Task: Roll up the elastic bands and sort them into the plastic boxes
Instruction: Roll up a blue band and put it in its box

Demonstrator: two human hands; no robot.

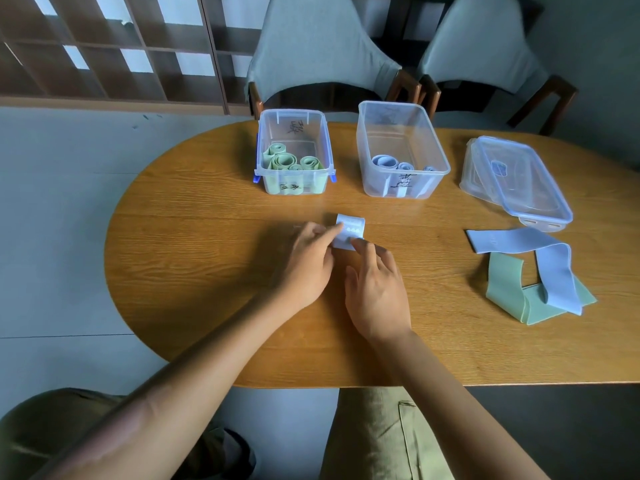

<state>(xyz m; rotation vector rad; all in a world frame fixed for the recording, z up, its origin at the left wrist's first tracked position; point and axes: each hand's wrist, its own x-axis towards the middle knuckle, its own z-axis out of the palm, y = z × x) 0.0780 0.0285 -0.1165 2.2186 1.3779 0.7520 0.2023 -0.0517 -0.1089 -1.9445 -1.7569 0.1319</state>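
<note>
A light blue elastic band (351,227) lies on the wooden table (194,244) just beyond my hands, partly rolled. My left hand (306,261) pinches its left edge with thumb and forefinger. My right hand (375,289) presses its near edge with the forefinger. The left plastic box (294,124) holds several rolled green bands (287,161). The right plastic box (398,114) holds rolled blue bands (389,162). A loose blue band (526,251) lies over a loose green band (502,282) at the right.
Two clear box lids (516,178) are stacked at the table's far right. Two grey upholstered chairs (318,46) stand behind the table. The table's rounded left end borders a grey floor (52,220). My knees show below the near edge.
</note>
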